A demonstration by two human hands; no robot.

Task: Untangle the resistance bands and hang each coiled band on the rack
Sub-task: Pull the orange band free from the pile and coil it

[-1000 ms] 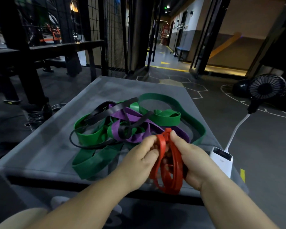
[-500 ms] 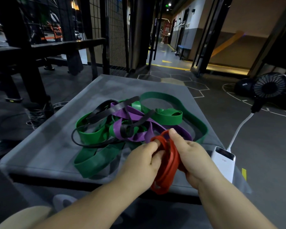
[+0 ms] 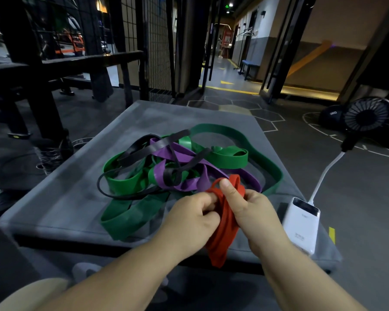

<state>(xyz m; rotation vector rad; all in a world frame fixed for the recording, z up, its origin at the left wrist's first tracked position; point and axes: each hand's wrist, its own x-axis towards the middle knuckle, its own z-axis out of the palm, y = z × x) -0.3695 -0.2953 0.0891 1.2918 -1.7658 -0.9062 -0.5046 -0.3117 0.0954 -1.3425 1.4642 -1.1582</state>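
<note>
The grey pad (image 3: 61, 198) carries the tangled heap (image 3: 160, 173) of green, purple and black bands, spread for sorting. At its near edge, beside the heap, my left hand (image 3: 189, 221) grips the red band (image 3: 222, 239) and my right hand (image 3: 254, 212) pinches its top, I think to gather its loops.

Bare forearms (image 3: 126, 274), left hand (image 3: 189, 221), right hand (image 3: 254, 214)

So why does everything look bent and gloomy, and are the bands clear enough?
Head view: the wide-angle lens bows the mesh panel's bars. Head view: the room is dim, with brighter light lying in the far corridor. Head view: the red band, gripped by the left hand and the right hand, shows crisp, while the dark frame at left is murky.
</note>
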